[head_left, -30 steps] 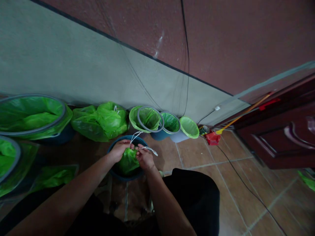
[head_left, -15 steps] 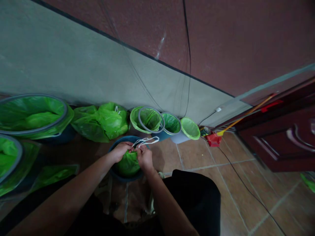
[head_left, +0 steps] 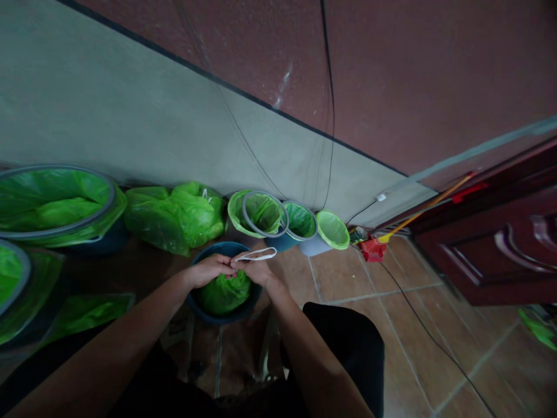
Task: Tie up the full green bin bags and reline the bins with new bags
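A green plastic garbage bag (head_left: 225, 296) sits gathered inside a round blue bin (head_left: 223, 319) on the floor between my legs. My left hand (head_left: 210, 270) is closed in a pinch at the bag's top, its fingertips meeting those of my other hand. My right hand (head_left: 254, 270) is also closed there, with a white drawstring (head_left: 265, 252) looping out over it to the right. The exact hold of the fingertips on string and plastic is partly hidden.
Along the wall stand a large lined bin (head_left: 108, 217), green garbage bags (head_left: 191, 215), and smaller lined bins (head_left: 300, 220). A red dustpan (head_left: 373, 249) with a yellow-handled tool is near the dark red door (head_left: 491, 249). A black cable (head_left: 429, 331) crosses the tiled floor.
My hands have come closer together, the right one turning over toward the left. The drawstring now shows as a single narrow loop. The view has shifted slightly.
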`<state>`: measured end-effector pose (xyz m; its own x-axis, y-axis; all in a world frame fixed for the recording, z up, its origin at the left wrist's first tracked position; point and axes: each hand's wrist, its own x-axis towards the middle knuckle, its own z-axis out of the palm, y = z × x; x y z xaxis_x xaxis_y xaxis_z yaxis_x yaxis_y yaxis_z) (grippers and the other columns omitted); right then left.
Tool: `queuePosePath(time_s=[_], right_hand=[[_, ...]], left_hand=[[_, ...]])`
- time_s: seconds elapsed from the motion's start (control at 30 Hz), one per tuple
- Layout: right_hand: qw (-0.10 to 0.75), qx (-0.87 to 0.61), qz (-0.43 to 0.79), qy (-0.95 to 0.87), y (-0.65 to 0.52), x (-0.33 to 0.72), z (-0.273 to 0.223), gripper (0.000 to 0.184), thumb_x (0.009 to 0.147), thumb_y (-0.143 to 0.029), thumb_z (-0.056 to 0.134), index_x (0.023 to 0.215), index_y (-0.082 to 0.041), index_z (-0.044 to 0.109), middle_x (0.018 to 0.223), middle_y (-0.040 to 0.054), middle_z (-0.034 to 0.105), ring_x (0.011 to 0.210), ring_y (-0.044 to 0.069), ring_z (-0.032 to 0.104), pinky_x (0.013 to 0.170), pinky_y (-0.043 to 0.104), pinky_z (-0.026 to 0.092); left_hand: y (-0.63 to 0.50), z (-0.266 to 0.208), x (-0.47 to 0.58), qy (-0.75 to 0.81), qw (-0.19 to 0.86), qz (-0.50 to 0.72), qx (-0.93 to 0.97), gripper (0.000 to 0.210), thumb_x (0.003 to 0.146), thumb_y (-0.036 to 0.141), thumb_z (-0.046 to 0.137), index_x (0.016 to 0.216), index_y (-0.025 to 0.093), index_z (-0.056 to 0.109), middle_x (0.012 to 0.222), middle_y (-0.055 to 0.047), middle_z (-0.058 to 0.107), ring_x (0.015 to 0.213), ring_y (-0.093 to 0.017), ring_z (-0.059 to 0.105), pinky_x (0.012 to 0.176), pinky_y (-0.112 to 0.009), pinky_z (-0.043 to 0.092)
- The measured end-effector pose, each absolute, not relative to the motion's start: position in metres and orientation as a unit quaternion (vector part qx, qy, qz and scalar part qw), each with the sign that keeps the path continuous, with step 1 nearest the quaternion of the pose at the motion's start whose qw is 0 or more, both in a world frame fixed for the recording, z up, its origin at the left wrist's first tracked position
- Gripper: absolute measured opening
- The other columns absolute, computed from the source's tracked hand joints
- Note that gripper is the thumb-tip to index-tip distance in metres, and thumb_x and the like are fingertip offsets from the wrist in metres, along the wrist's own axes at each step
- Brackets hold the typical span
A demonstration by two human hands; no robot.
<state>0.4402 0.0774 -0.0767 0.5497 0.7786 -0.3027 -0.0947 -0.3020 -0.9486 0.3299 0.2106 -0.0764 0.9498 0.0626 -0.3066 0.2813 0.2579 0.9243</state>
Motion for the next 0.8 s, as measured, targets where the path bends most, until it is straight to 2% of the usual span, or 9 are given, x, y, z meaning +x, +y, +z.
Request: queuePosePath(time_s=[0.13, 0.3, 0.47, 0.67, 0.8], right_hand=[[0.587, -0.707, 0.361, -0.158, 0.076, 0.429, -0.078, 0.018, 0.063, -0.035, 0.080, 0.069, -0.021, 0.071, 0.057, -0.0057, 0.063, 0.050, 0.009, 0.052, 0.053, 0.021, 0.043], [0.587, -0.738, 0.316, -0.103, 0.068, 0.419, -0.074, 0.021, 0.070, -0.040, 0.073, 0.066, -0.019, 0.069, 0.049, -0.0064, 0.056, 0.039, 0.007, 0.040, 0.041, 0.021, 0.030], [0.562, -0.777, 0.256, -0.124, 0.057, 0.406, -0.075, 0.017, 0.069, -0.037, 0.074, 0.067, -0.020, 0.072, 0.059, -0.0017, 0.066, 0.055, 0.012, 0.055, 0.052, 0.023, 0.041], [0.514, -0.797, 0.260, -0.182, 0.043, 0.384, -0.072, 0.012, 0.076, -0.032, 0.069, 0.072, -0.023, 0.076, 0.065, -0.0009, 0.070, 0.062, 0.017, 0.061, 0.064, 0.028, 0.046], [0.533, -0.818, 0.132, -0.168, 0.034, 0.395, -0.060, 0.009, 0.075, -0.025, 0.069, 0.079, -0.026, 0.076, 0.081, 0.0029, 0.073, 0.081, 0.021, 0.064, 0.077, 0.030, 0.048]], left_hand=[[0.208, -0.077, 0.331, 0.145, 0.756, -0.064, 0.635, 0.019, 0.063, 0.035, 0.074, 0.067, 0.016, 0.075, 0.062, -0.003, 0.067, 0.060, -0.016, 0.056, 0.064, -0.029, 0.042], [0.201, -0.072, 0.332, 0.182, 0.753, -0.031, 0.631, 0.027, 0.066, 0.043, 0.073, 0.060, 0.017, 0.071, 0.059, -0.003, 0.066, 0.059, -0.015, 0.055, 0.062, -0.028, 0.041], [0.196, -0.072, 0.335, 0.249, 0.774, -0.010, 0.582, 0.023, 0.063, 0.039, 0.074, 0.060, 0.016, 0.071, 0.060, -0.005, 0.068, 0.057, -0.014, 0.055, 0.060, -0.028, 0.041], [0.200, -0.070, 0.334, 0.259, 0.754, -0.007, 0.603, 0.012, 0.054, 0.025, 0.075, 0.061, 0.016, 0.072, 0.054, 0.000, 0.063, 0.055, -0.013, 0.053, 0.059, -0.027, 0.039], [0.202, -0.077, 0.338, 0.210, 0.730, -0.025, 0.650, 0.009, 0.053, 0.022, 0.072, 0.061, 0.016, 0.071, 0.056, 0.001, 0.064, 0.056, -0.014, 0.054, 0.060, -0.026, 0.039]])
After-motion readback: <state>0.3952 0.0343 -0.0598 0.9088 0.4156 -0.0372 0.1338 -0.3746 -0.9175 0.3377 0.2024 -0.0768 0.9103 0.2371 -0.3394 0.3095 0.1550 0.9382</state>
